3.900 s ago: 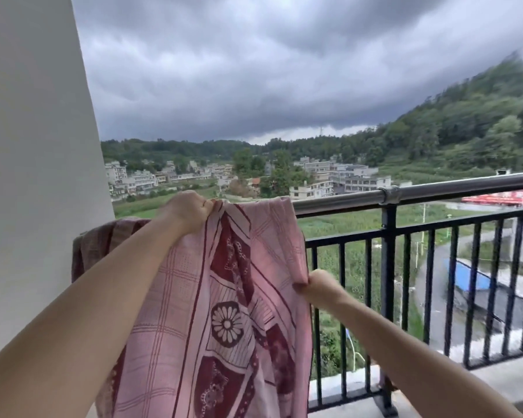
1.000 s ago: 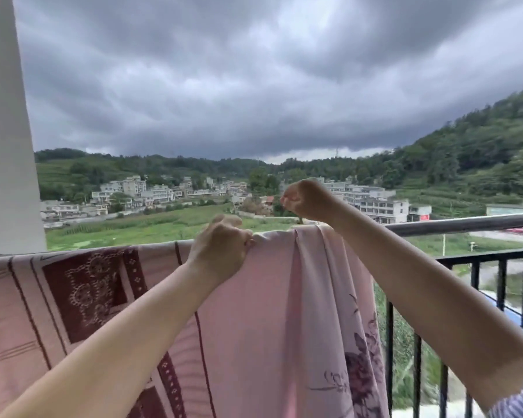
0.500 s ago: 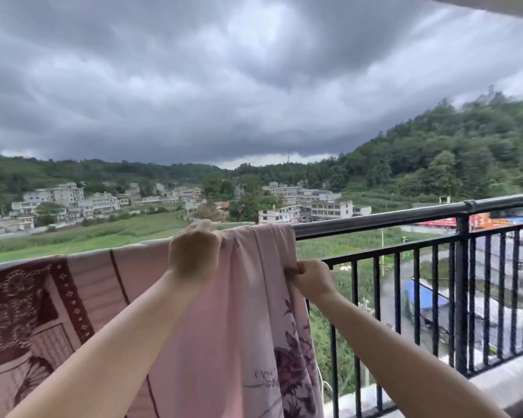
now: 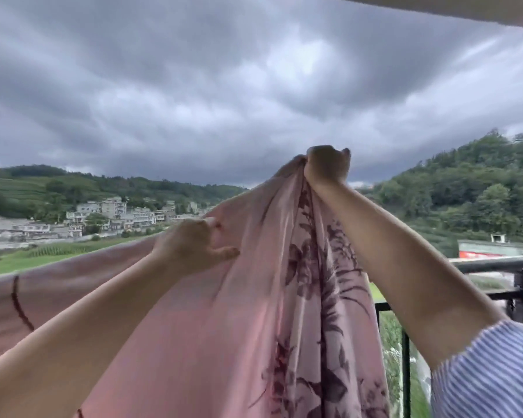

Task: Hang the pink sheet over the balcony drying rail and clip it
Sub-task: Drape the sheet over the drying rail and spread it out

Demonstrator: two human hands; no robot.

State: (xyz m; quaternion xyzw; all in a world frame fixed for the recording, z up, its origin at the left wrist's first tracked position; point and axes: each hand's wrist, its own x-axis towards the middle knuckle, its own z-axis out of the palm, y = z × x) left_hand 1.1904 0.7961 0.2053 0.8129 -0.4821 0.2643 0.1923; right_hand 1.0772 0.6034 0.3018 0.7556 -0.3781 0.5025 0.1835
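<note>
The pink sheet [image 4: 212, 333], printed with dark red flowers, fills the lower middle and stretches to the left edge, where it lies along the railing line. My right hand [image 4: 326, 167] grips a bunched part of the sheet and holds it high above the rail. Lower and to the left, my left hand [image 4: 194, 247] rests against the sheet near its upper edge, thumb pointing right; whether its fingers pinch the cloth is unclear. A short stretch of the dark balcony rail [image 4: 492, 263] shows at the right; the sheet hides the remainder. No clip is in view.
Black railing bars [image 4: 405, 357] stand below the rail at the right. Beyond lie green fields, white buildings and wooded hills under dark clouds. A pale ceiling edge [image 4: 465, 7] crosses the top right corner.
My right hand has gone from the sheet's edge below the rail to high above it, lifting a bunch of cloth. The view has tilted upward and turned a little right.
</note>
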